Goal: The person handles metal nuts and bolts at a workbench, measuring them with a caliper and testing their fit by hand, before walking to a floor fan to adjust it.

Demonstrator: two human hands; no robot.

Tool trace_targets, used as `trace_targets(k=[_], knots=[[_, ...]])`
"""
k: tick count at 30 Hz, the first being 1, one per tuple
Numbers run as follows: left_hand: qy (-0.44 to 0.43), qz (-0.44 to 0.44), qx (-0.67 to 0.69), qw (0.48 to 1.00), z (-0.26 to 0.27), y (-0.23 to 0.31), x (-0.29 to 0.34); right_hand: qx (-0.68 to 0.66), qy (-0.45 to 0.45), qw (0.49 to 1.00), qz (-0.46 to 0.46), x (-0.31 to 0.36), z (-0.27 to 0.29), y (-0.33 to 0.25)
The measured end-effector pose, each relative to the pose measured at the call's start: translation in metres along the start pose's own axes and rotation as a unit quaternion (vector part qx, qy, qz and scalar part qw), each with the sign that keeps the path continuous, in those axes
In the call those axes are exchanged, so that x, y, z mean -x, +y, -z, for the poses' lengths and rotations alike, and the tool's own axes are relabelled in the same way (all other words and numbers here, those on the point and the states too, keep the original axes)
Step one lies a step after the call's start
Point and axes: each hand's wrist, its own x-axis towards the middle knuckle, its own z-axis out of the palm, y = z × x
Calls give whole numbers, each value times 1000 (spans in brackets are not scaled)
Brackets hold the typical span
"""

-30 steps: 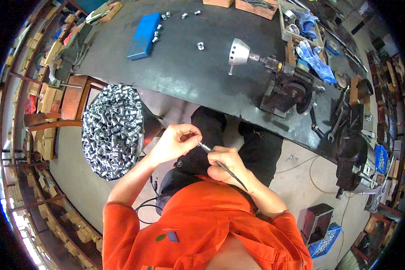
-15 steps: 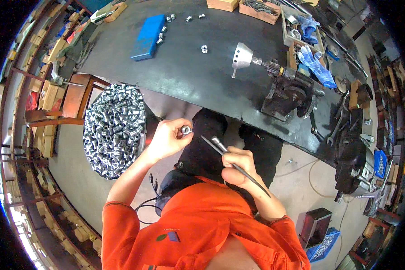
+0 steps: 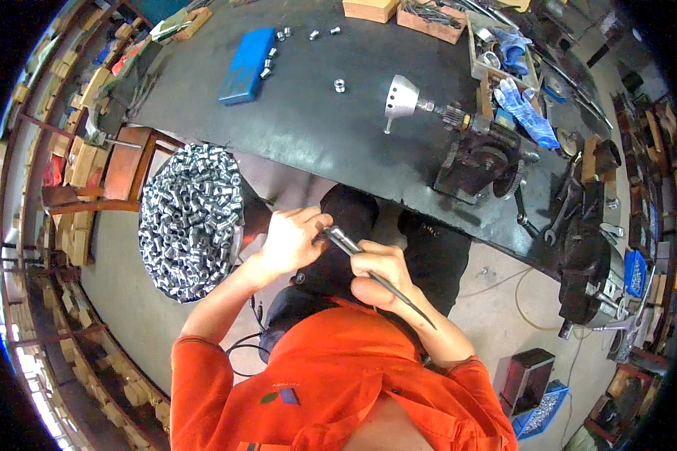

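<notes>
Above my lap, my left hand (image 3: 295, 239) is closed, pinching a small metal fitting that its fingers now mostly hide. My right hand (image 3: 382, 272) wraps round a slender dark rod (image 3: 408, 301), whose tapering tail runs back along my wrist. Beyond the right fist, a bright metal sleeve (image 3: 344, 239) lies along the rod's front end, reaching the left fingertips. Whether the rod enters the left hand's fitting cannot be seen. To the left stands a round container heaped with shiny metal fittings (image 3: 192, 222).
A dark workbench (image 3: 293, 128) spans the far side, with a blue block (image 3: 248, 66) and several loose fittings. A hand-cranked machine (image 3: 481, 150) with a silver cone-shaped head (image 3: 401, 96) stands right of centre. Blue gloves (image 3: 526, 113) lie beyond it. A wooden chair (image 3: 128, 173) is at left.
My hands have come together: the left moved slightly right, the right moved left with the rod. The fitting that showed in my left fingers is now mostly covered.
</notes>
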Motion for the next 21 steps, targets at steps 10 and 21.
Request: trace_targets(k=[10, 21], knots=[[-26, 42, -46, 998, -7, -34, -35, 133, 92, 986, 39, 11, 14, 6], [69, 229, -16, 971, -20, -141, -166, 58, 97, 994, -16, 21, 11, 5]])
